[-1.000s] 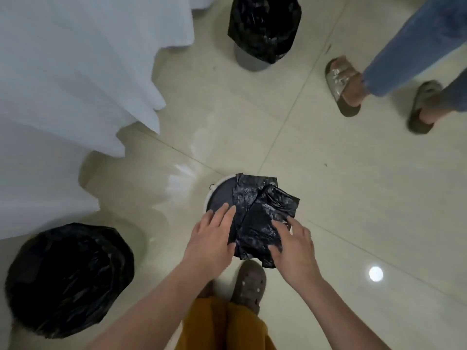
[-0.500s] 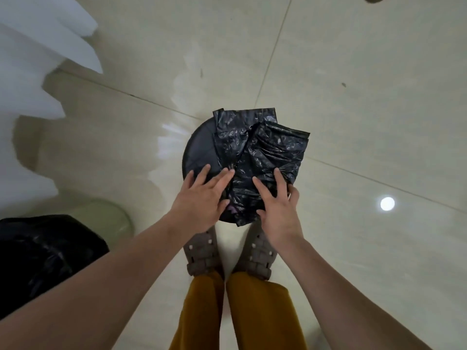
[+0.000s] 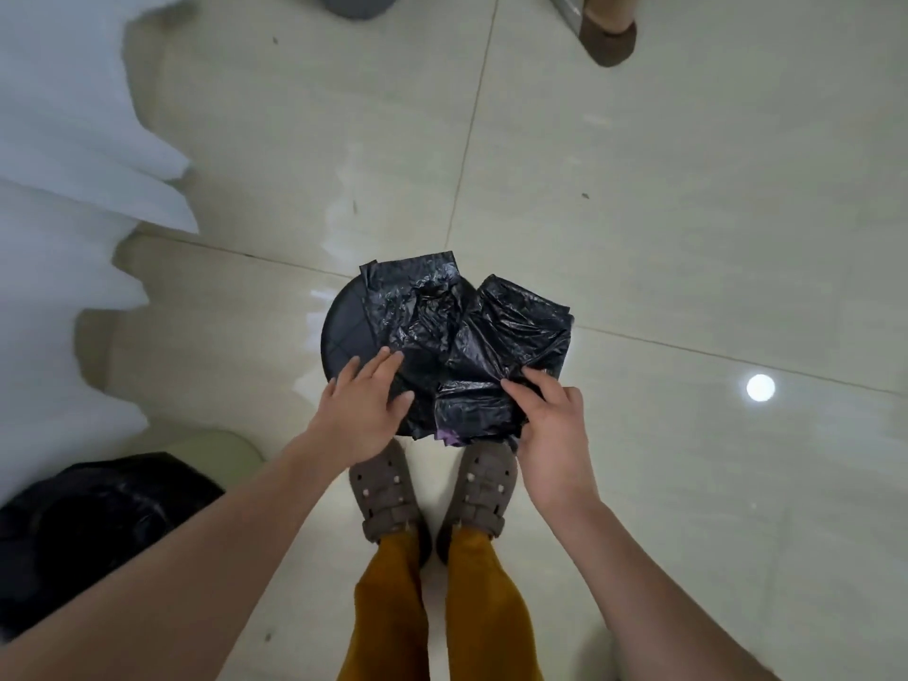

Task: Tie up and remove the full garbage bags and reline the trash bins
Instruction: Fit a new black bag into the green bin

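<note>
A crumpled, still-folded black liner point(image 3: 467, 351) lies over the mouth of a small round bin point(image 3: 344, 331), covering most of the opening and spilling past the bin's right edge; only the left part of the bin's dark inside shows. The right hand point(image 3: 553, 435) pinches the liner's near right edge, thumb and fingers curled round a fold of plastic. The left hand point(image 3: 363, 405) lies flat, fingers straight and spread, pressing the liner at the bin's near left rim. A scrap of purple shows under the liner's near edge; what it is cannot be told.

This looks like the relining step: a fresh liner is at the bin but not yet opened or seated. The next move probably calls for finding the liner's open end, parting its two layers, then pushing it down inside the bin and folding the top over the rim all round. Thin plastic clings to itself, so separating the layers may take some rubbing.

The person's two shoes point(image 3: 388, 493) stand just near of the bin. Farther left of the bin, near the frame's lower corner, sits a second bin with a black bag point(image 3: 98, 528). White cloth point(image 3: 73, 154) hangs left of the bin; another person's foot point(image 3: 607, 34) is well beyond it
</note>
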